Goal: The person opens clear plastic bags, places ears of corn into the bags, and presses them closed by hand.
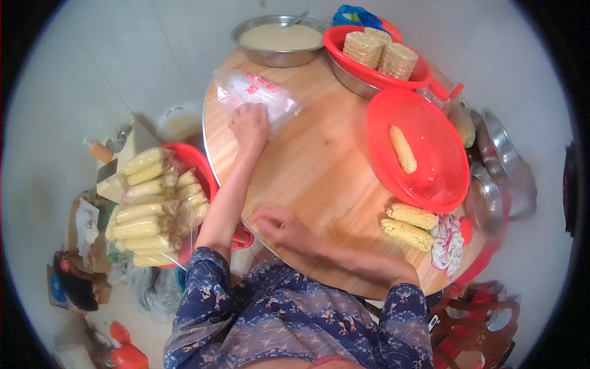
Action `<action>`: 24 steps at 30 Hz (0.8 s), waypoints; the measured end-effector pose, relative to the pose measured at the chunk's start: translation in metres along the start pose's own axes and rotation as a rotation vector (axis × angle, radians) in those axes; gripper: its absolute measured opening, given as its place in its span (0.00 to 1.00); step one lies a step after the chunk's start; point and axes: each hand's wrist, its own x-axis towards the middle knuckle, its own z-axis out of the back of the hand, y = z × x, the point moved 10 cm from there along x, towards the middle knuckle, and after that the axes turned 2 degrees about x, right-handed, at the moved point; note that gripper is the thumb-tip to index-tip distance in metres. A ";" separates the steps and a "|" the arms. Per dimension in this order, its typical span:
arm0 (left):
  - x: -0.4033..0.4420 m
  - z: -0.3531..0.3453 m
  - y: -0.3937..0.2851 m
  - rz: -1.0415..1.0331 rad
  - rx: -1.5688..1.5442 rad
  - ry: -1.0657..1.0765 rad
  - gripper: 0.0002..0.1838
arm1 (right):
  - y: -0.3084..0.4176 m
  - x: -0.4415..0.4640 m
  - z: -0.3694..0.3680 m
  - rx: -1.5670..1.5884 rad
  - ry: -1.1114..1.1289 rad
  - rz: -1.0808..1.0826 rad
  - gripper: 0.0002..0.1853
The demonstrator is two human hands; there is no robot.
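My left hand [251, 126] reaches across the round wooden table, its curled fingers pinching the near edge of a stack of clear plastic bags [270, 98] with red print. My right hand [279, 226] hovers by the table's near edge, fingers loosely curled, with no object showing in them. One peeled corn cob [402, 149] lies in a tilted red plastic basin [439, 178] on the right. Beside that basin, two more corn cobs [409, 226] rest on the wood.
A metal bowl of pale batter [276, 37] stands at the back. Next to it, a red colander [335, 43] holds stacked round slices [398, 60]. Bagged corn cobs [138, 227] fill a red tub at left. A crumpled cloth [447, 246] lies at right, near metal pots [488, 197].
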 end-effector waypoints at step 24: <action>-0.007 -0.003 0.010 -0.149 -0.042 0.168 0.44 | 0.005 0.134 0.092 -1.191 -0.197 0.428 0.07</action>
